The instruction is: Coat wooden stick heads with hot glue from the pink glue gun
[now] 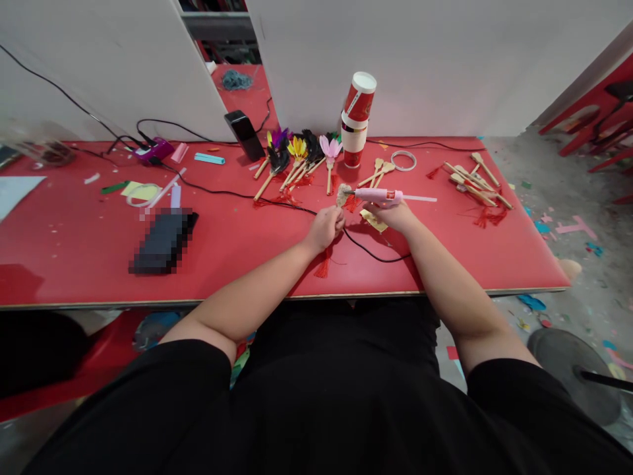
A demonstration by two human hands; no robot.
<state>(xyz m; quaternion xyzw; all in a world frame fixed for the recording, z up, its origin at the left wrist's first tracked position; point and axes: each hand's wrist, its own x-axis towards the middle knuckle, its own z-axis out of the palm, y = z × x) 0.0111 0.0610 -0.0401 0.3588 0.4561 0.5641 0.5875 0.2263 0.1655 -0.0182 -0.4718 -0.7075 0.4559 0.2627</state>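
My right hand (394, 216) grips a pink glue gun (378, 195) with a clear glue stick poking out at the right; its nozzle points left at the pale fuzzy head of a small stick (342, 194). My left hand (325, 227) is closed around that stick, and a red tassel (324, 266) hangs below the fist onto the red table (247, 264). The gun's black cord (376, 256) loops across the table in front of me. A yellowish scrap (374, 221) lies under my right hand.
Finished feather sticks (297, 161) lie at the back middle, beside stacked red-and-white paper cups (357, 119). Bare wooden sticks with tassels (475, 181) are at the right. A tape ring (403, 160), a phone (244, 134), a blurred dark object (163, 241) and a purple power strip (153, 150) also sit here.
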